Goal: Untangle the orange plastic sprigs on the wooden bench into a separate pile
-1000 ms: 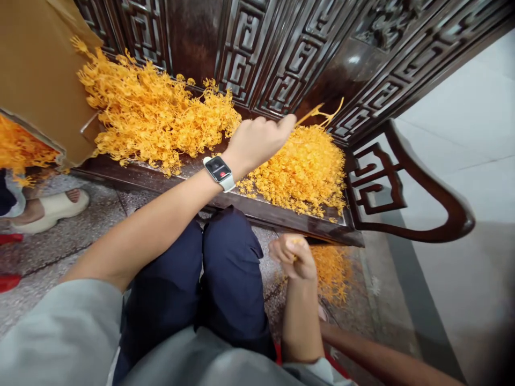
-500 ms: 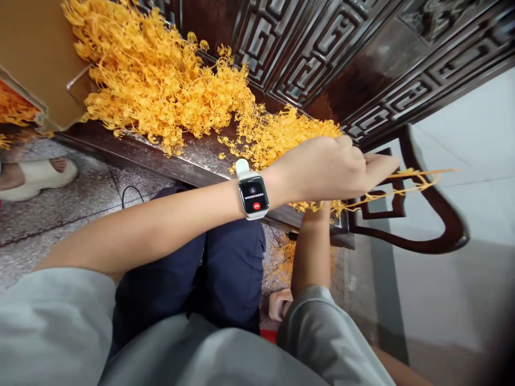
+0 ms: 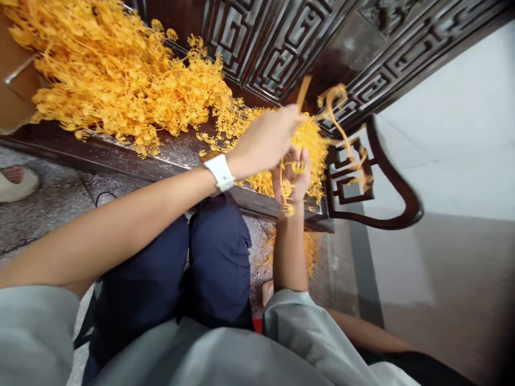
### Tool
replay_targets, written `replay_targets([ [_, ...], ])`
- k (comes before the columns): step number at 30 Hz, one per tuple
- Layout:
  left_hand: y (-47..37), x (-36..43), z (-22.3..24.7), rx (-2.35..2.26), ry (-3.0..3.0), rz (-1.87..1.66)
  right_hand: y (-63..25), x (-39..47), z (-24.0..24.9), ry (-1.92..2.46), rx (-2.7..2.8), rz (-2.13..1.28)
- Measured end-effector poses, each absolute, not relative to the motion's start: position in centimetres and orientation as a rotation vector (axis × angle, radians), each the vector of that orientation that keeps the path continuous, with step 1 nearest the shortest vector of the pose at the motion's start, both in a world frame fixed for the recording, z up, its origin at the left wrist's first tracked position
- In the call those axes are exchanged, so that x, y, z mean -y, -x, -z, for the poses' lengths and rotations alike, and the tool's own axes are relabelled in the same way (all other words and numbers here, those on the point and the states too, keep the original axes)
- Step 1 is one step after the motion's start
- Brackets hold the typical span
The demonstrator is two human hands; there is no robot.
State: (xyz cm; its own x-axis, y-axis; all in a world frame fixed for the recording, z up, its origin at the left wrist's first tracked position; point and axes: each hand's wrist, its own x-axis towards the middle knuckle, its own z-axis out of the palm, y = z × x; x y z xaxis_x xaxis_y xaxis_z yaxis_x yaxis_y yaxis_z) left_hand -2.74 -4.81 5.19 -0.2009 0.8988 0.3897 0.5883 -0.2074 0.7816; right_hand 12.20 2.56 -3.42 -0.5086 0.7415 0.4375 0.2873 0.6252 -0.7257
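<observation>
My left hand (image 3: 267, 140), wearing a white-banded watch (image 3: 220, 172), is closed with an orange-yellow plastic strip (image 3: 304, 92) sticking up from its fingertips. Just below it, palm toward me, is my right hand (image 3: 295, 179), its fingers curled and partly hidden by the left. A thin yellow plastic sprig (image 3: 286, 188) with small claw-like tips hangs across the right palm and seems held there. Beyond the hands, a blurred curled yellow piece (image 3: 341, 123) shows; what supports it is unclear. Behind them lies a smaller heap of yellow plastic sprigs (image 3: 317, 153).
A large heap of yellow sprigs (image 3: 120, 80) covers the left of the dark wooden bench (image 3: 181, 153), beside a brown cardboard box (image 3: 16, 102). The bench has a carved back (image 3: 277, 59) and a curved armrest (image 3: 402, 206). More yellow pieces (image 3: 309, 252) lie on the floor.
My left hand has drawn back to the left and turned, so the watch face no longer shows. My right hand, hidden before, now shows below it. The view has shifted right.
</observation>
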Motion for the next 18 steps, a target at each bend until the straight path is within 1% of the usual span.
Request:
replay_targets([
  [4, 4.6, 3.3, -3.7, -1.690, -1.386, -1.505, -11.7, 1.1, 3.1, 0.847, 1.798, -1.239],
  [7, 4.9, 3.2, -3.0, -1.638, -1.435, -1.396, -10.9, 2.4, 2.2, 0.784, 1.630, -1.447],
  [9, 5.1, 3.2, -2.7, -1.657, -1.557, -1.296, -10.7, 2.2, 1.9, 0.767, 1.571, -1.486],
  [11, 5.5, 3.3, -2.3, -1.697, -1.683, -1.225, -10.6, 1.5, 2.0, 0.785, 1.531, -1.443],
  [14, 6.5, 3.4, -1.6, -1.736, -1.851, -1.109, -10.8, 0.4, 2.9, 0.844, 1.542, -1.247],
  [18, 8.0, 3.8, -0.6, -1.778, -2.014, -0.946, -11.2, 1.7, 4.0, 0.881, 1.823, -0.728],
])
